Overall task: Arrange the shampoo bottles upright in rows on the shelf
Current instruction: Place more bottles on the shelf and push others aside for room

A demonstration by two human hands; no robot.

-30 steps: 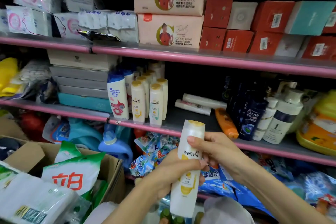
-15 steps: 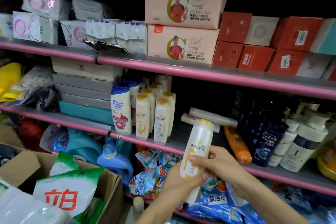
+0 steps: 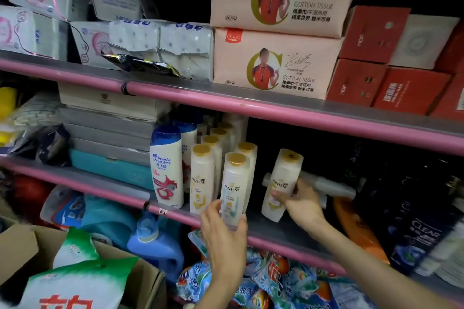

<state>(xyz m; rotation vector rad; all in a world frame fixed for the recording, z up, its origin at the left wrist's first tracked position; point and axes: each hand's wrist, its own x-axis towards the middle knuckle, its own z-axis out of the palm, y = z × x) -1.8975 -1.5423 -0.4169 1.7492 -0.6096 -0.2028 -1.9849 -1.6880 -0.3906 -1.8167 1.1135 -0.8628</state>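
On the middle shelf (image 3: pixel 281 229) my right hand (image 3: pixel 300 199) grips a white Pantene bottle (image 3: pixel 282 183) with a gold cap, slightly tilted, its base on the shelf to the right of the rows. My left hand (image 3: pixel 223 231) holds the base of the front upright Pantene bottle (image 3: pixel 233 188). Further Pantene bottles (image 3: pixel 202 178) stand upright in rows behind and to the left. A blue-capped Head & Shoulders bottle (image 3: pixel 167 168) stands at the left end.
White tubes (image 3: pixel 326 184) and an orange bottle (image 3: pixel 356 228) lie flat on the shelf to the right, beside dark Clear bottles (image 3: pixel 416 228). Stacked flat boxes (image 3: pixel 108 133) sit left of the rows. A cardboard box (image 3: pixel 145 281) with detergent bags stands below.
The Pantene bottle went from in front of the shelf, held in both hands, up onto the shelf in my right hand. My left hand let go and took the front bottle of the row.
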